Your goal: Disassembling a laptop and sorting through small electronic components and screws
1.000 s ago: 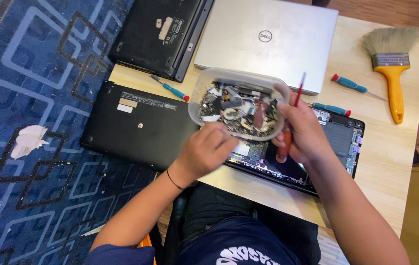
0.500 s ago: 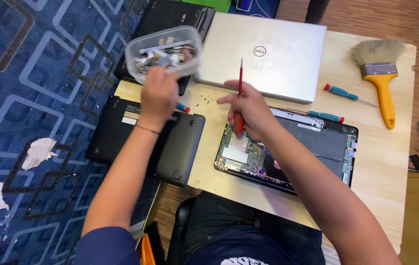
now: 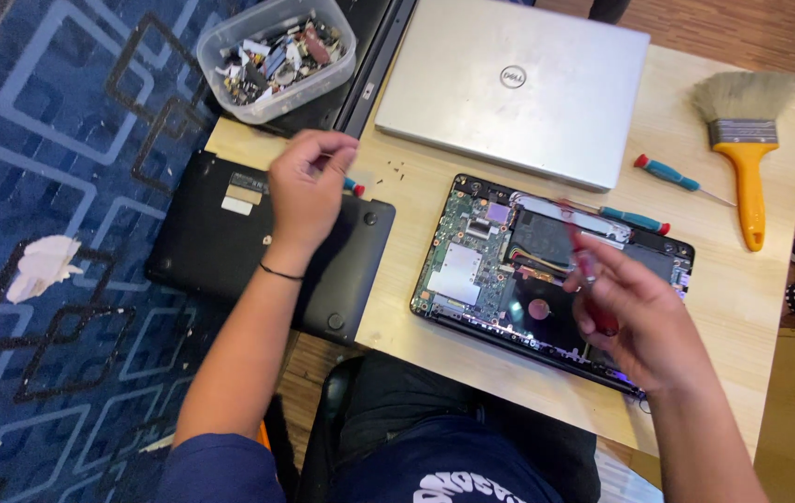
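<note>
Head view shows a clear plastic tub [image 3: 276, 58] at the far left, resting on a black laptop [image 3: 360, 56] that is cut off by the top edge. The tub holds a jumble of small electronic scraps and hardware; single pieces cannot be told apart.

An opened laptop [image 3: 509, 261] lies bottom-up at the middle of the wooden worktop [image 3: 416, 317], its green board and metal shields exposed. Its right part is hidden behind the right hand [image 3: 635, 312].

The right hand is blurred. Its grip is closed around a red-handled screwdriver [image 3: 586, 270], held over the opened laptop; the tip cannot be made out.

The left hand [image 3: 309, 186] hovers over the far corner of a black bottom cover [image 3: 258, 242] at the left edge of the worktop. Its grip is pressed together at the fingertips; whether anything sits between them cannot be told. Part of a blue-handled screwdriver [image 3: 353, 186] shows just beside it.

A few small screws [image 3: 396, 169] lie loose on the worktop near a closed silver laptop [image 3: 514, 88]. Two teal screwdrivers [image 3: 667, 175] and a yellow-handled brush [image 3: 744, 140] lie at the right.
</note>
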